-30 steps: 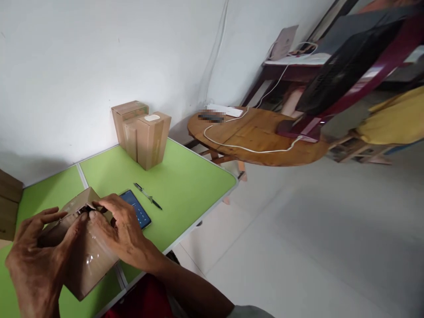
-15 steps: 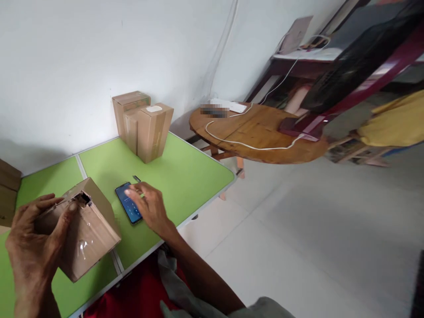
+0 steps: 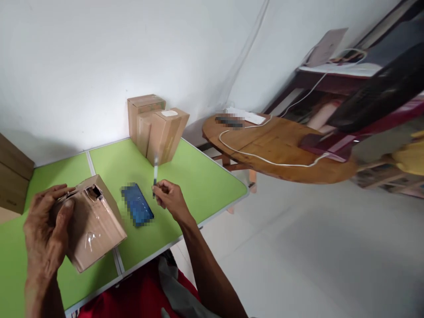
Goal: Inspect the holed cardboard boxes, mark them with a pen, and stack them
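On the left, my left hand (image 3: 48, 225) grips a taped cardboard box (image 3: 96, 229), its thumb on the near face and its fingers over the top edge. The box is tilted, with a torn dark hole at its upper corner. My right hand (image 3: 170, 198) pinches a slim pen-like tool (image 3: 155, 174) by its dark lower end. The tool points up; its pale upper part is blurred, so I cannot tell its exact kind. Between box and right hand lies a phone (image 3: 137, 205) with a blue screen, partly pixelated.
Several closed cardboard boxes (image 3: 167, 137) stand against the wall on the green table (image 3: 205, 176). More brown boxes (image 3: 13, 176) are at the left edge. Beyond, a round wooden table (image 3: 265, 150) carries a white cable (image 3: 265, 160) and a dark pixelated object (image 3: 229, 122).
My right hand has moved from over the phone to its right and picked up the slim tool from the table. The left hand still holds the box. The view has shifted left.
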Action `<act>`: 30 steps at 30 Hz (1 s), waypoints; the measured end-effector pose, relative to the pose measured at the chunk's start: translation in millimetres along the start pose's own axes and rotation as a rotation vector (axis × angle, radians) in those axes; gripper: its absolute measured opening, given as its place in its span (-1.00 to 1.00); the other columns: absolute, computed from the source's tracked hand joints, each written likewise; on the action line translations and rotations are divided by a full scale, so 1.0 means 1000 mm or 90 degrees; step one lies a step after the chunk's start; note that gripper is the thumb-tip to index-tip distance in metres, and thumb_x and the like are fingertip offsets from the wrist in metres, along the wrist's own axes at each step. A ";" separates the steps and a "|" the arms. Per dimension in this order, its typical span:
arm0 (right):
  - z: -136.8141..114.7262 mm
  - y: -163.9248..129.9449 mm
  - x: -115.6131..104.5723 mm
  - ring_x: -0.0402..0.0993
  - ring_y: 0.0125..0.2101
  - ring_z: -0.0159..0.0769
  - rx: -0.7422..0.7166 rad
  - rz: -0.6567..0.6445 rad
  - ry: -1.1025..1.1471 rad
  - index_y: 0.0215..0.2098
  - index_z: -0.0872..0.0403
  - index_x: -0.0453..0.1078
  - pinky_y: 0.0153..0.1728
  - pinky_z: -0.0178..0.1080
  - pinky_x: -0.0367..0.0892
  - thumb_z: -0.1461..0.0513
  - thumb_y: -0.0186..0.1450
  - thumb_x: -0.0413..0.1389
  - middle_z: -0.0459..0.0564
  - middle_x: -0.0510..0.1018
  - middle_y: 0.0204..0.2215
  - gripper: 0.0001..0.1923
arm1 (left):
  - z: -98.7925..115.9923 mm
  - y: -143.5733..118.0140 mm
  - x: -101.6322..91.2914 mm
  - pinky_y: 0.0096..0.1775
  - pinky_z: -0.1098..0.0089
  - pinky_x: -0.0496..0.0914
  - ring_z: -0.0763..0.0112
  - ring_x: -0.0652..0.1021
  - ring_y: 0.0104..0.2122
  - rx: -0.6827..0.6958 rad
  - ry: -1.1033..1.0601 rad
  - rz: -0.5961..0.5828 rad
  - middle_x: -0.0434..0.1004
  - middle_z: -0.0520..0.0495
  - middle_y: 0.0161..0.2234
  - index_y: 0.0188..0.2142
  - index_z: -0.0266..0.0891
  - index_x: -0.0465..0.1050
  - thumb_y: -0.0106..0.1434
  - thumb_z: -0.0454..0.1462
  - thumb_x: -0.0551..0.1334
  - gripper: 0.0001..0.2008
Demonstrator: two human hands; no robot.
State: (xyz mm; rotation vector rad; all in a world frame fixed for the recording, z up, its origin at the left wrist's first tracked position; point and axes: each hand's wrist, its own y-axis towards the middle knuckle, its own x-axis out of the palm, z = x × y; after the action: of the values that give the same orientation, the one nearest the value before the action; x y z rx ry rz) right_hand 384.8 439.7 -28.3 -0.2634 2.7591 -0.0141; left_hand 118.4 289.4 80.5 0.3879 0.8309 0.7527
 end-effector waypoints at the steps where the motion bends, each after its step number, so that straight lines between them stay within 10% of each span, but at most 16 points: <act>1: -0.010 -0.005 0.001 0.66 -0.40 -0.19 -0.033 -0.017 0.080 -0.27 -0.03 0.38 -0.40 -0.24 0.47 -0.04 0.51 0.17 -0.02 0.70 -0.40 -0.68 | 0.000 0.000 0.000 0.24 -0.06 0.50 0.00 0.65 0.14 0.005 -0.009 0.001 0.72 -0.18 0.04 -0.08 -0.10 0.75 0.35 0.03 0.30 -0.64; 7: -0.079 -0.045 0.038 0.55 -0.53 -0.34 -0.269 -0.162 0.538 -0.10 -0.02 0.56 -0.62 -0.33 0.37 -0.07 0.47 0.36 -0.08 0.71 -0.34 -0.68 | 0.002 -0.001 0.002 0.24 -0.04 0.49 0.02 0.65 0.14 -0.001 -0.018 0.010 0.72 -0.19 0.05 -0.10 -0.14 0.75 0.39 -0.05 0.30 -0.69; 13: -0.108 -0.052 0.065 0.57 -0.25 -0.27 -0.386 -0.068 0.388 -0.13 0.00 0.67 -0.26 -0.22 0.53 0.03 0.48 0.36 -0.02 0.64 -0.20 -0.78 | 0.003 -0.004 0.003 0.19 -0.01 0.51 0.05 0.67 0.10 0.010 -0.021 0.011 0.73 -0.17 0.01 -0.15 -0.11 0.75 0.41 -0.05 0.29 -0.71; 30: -0.099 -0.027 0.033 0.35 -0.50 -0.41 -0.379 -0.076 0.322 -0.21 -0.01 0.40 -0.52 -0.36 0.27 0.05 0.56 0.20 -0.14 0.54 -0.34 -0.76 | -0.003 -0.004 0.003 0.19 0.02 0.50 0.05 0.65 0.12 0.011 -0.014 0.017 0.72 -0.15 0.04 -0.14 -0.05 0.73 0.45 -0.03 0.27 -0.72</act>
State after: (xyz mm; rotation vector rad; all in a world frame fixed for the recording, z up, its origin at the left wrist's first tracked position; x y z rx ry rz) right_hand 324.0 404.8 53.3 -0.6554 3.1685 0.8243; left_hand 119.4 289.0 74.6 0.4229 0.8130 0.7652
